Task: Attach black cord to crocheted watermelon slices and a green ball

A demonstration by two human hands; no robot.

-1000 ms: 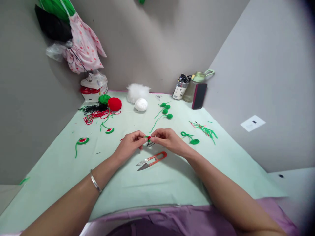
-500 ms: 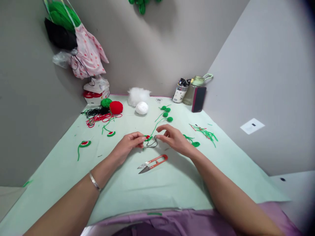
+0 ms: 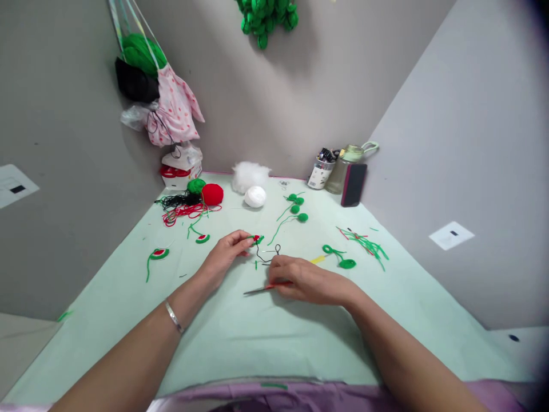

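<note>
My left hand (image 3: pixel 234 249) pinches a small crocheted watermelon slice (image 3: pixel 257 238), red with a green edge. From the slice a black thread (image 3: pixel 259 254) trails down to the right and ends in a small loop near my right hand. My right hand (image 3: pixel 295 277) is closed round the orange handle of thread snips (image 3: pixel 256 291), whose blades point left just above the table. A yellow stick-like tool (image 3: pixel 318 260) lies partly behind my right hand. Two more watermelon slices (image 3: pixel 160 253) (image 3: pixel 203 238) rest on the left.
Red yarn ball (image 3: pixel 212 194), black yarn (image 3: pixel 180 200) and white stuffing (image 3: pixel 249 176) sit at the back. Green leaf pieces (image 3: pixel 303 217) and yarn scraps (image 3: pixel 369 243) lie to the right. A phone (image 3: pixel 354 185) leans on a bottle (image 3: pixel 337 176) beside a pen cup (image 3: pixel 321 173).
My right hand has moved down from the black thread and taken hold of the snips, which lay on the table. The left hand keeps its slice. The view has shifted slightly.
</note>
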